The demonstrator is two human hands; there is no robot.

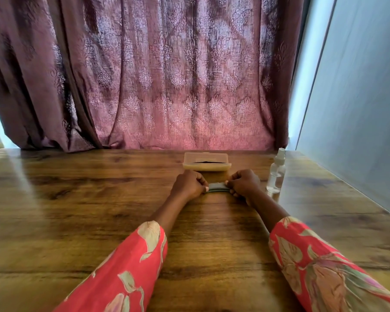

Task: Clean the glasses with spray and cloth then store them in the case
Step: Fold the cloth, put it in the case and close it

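Left hand (189, 184) grip pinching cloth (217, 187) end, right hand (243, 182) grip pinching the other

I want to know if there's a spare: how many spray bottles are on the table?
1. The clear spray bottle stands upright on the wooden table, just right of the right hand. No other shows.

Grey folded cloth (217, 187), a narrow strip low on the wooden table, pinched at either end between two hands. Just beyond, a translucent beige case (206, 162), rectangular, lying flat and shut, with a dark shape showing through its lid, presumably the glasses. To the right, touching nothing, a small clear spray bottle (277, 174), upright, white-nozzled, partly filled with clear liquid.
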